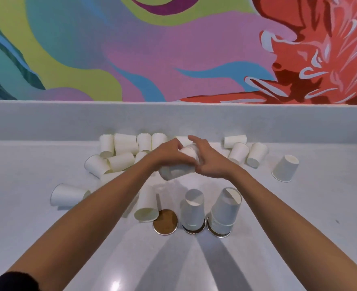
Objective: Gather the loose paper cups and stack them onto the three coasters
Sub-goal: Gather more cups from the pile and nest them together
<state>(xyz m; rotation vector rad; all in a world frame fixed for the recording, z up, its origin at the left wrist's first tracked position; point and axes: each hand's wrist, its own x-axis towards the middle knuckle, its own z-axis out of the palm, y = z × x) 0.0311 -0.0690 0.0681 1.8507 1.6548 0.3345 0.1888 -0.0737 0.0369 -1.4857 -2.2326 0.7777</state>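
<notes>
Both my hands meet over the counter's middle around a short stack of white paper cups (pixel 178 169) held on its side. My left hand (pixel 166 152) grips the stack from the left, and my right hand (pixel 207 158) grips its far end. Three round coasters lie in a row near me. The left coaster (pixel 165 222) is bare brown cork. The middle coaster (pixel 194 230) carries an upside-down cup stack (pixel 192 208). On the right coaster (pixel 218 234) stands a taller upside-down stack (pixel 225 208). Several loose cups (pixel 123 148) lie against the back ledge.
One cup (pixel 146 205) lies on its side touching the left coaster. Another (pixel 69 194) lies at the left, and an upside-down cup (pixel 285 168) stands at the right. More cups (pixel 247 153) are scattered at the back right. A raised ledge (pixel 47 120) and painted wall close the back.
</notes>
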